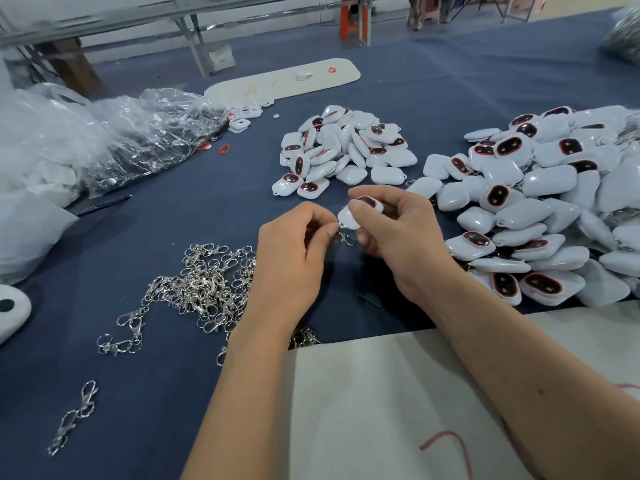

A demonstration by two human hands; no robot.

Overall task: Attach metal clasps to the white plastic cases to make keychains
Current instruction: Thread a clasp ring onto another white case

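Holding white case [356, 212], metal clasp [347, 238]

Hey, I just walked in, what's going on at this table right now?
A person is making keychains. The right hand holds a white plastic case while the left hand pinches a metal clasp at the case's corner loop. A loose pile of clasps lies to the left on the blue table; a small heap of cases sits ahead and a bigger heap to the right.
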